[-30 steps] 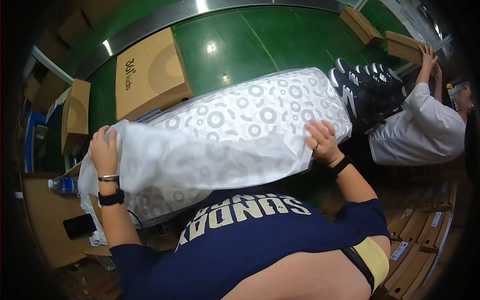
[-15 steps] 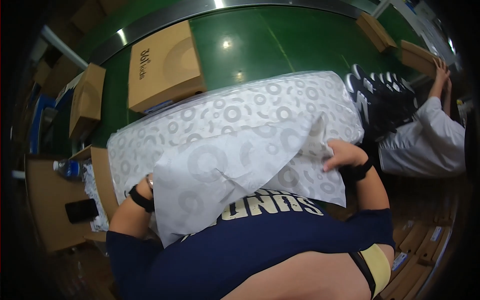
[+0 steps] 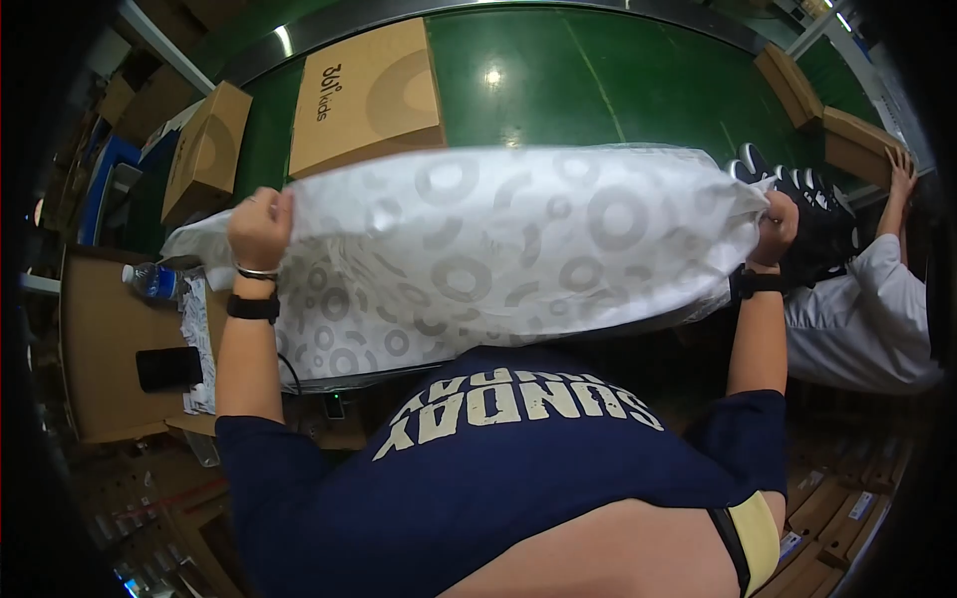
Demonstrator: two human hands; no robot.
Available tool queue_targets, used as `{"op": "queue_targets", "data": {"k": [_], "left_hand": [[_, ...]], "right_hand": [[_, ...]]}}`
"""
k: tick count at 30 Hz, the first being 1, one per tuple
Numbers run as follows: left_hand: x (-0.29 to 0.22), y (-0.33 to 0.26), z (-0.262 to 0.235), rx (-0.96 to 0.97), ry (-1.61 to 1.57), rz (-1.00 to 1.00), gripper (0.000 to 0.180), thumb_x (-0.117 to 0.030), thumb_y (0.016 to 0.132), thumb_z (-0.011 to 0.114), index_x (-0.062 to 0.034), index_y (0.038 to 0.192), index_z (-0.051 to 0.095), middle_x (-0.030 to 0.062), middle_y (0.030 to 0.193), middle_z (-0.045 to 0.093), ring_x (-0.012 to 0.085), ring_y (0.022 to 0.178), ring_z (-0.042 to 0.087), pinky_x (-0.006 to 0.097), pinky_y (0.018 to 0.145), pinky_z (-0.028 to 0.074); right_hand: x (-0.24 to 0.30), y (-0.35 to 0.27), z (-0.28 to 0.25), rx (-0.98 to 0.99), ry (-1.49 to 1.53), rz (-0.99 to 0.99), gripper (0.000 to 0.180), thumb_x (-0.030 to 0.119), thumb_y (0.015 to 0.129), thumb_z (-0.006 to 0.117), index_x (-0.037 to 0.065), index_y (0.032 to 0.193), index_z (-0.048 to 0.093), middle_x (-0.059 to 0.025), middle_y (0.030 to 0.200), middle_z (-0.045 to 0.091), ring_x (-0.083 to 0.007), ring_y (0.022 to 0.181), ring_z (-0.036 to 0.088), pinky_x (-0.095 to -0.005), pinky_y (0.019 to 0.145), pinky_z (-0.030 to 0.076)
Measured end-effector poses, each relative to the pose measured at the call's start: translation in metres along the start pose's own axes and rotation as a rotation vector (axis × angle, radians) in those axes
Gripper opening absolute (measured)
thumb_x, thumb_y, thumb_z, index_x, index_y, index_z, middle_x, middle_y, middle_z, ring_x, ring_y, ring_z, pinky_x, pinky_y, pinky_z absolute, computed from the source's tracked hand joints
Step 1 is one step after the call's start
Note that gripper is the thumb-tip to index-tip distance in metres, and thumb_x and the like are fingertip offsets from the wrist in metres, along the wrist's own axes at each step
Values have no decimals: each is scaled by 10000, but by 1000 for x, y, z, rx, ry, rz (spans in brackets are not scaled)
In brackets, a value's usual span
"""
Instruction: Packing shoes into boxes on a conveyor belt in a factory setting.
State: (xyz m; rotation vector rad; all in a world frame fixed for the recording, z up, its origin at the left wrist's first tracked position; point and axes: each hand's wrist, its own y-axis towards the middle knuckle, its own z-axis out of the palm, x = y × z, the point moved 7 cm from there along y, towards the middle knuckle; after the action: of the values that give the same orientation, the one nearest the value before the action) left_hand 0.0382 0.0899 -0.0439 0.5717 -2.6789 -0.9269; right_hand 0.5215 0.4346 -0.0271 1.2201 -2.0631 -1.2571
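A sheet of white tissue paper [image 3: 518, 214] with grey rings and arcs is stretched out wide in front of me. My left hand [image 3: 261, 227] is closed in a fist on its left end. At the opposite end, my right hand [image 3: 778, 227] grips the bunched corner. Beneath the raised sheet lies a stack of the same printed paper [image 3: 349, 344], partly covered by it. Several black shoes with white soles [image 3: 812, 199] stand just beyond my right hand.
Behind the sheet, a brown shoebox [image 3: 364, 95] rests on the green work surface [image 3: 558, 75], with another cardboard box [image 3: 207, 154] to its left. An open carton [image 3: 110, 349] at left bears a phone [image 3: 169, 369] and a water bottle [image 3: 152, 280]. A co-worker's hand [image 3: 902, 174] touches a box at right.
Both hands have moved forward and apart. The paper sheet, folded over near my body before, is now lifted and spread across the stack. My right hand has closed on its corner.
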Motion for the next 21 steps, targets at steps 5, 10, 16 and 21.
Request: {"op": "queue_targets", "data": {"k": [5, 10, 16, 21], "left_hand": [[-53, -8, 11, 281, 81, 124, 252, -179, 703, 628, -92, 932, 568, 79, 834, 563, 250, 847, 526, 376, 741, 404], [-137, 44, -51, 65, -506, 46, 260, -131, 714, 623, -89, 968, 586, 88, 938, 583, 250, 892, 520, 366, 781, 389], [-207, 30, 26, 464, -340, 270, 441, -363, 767, 560, -168, 1159, 501, 159, 1156, 493, 345, 1027, 461, 513, 822, 354], [-195, -35, 92, 967, -198, 125, 592, -478, 785, 492, -237, 1301, 332, 174, 1348, 287, 413, 1203, 278, 626, 887, 258]], "right_hand": [[14, -45, 47, 266, -158, -150, 128, 19, 693, 539, 91, 786, 489, -63, 843, 543, -266, 778, 530, -364, 672, 404], [12, -49, 54, 242, -210, -109, 138, 29, 712, 523, 98, 824, 481, -64, 902, 542, -270, 823, 520, -361, 709, 400], [-3, -51, 54, 270, -213, -72, 138, 48, 726, 525, 103, 848, 493, -80, 929, 547, -271, 856, 519, -380, 741, 392], [-30, -86, 69, 1058, -518, 130, 224, 91, 755, 487, 129, 955, 580, -87, 953, 550, -250, 979, 499, -383, 795, 375]]}}
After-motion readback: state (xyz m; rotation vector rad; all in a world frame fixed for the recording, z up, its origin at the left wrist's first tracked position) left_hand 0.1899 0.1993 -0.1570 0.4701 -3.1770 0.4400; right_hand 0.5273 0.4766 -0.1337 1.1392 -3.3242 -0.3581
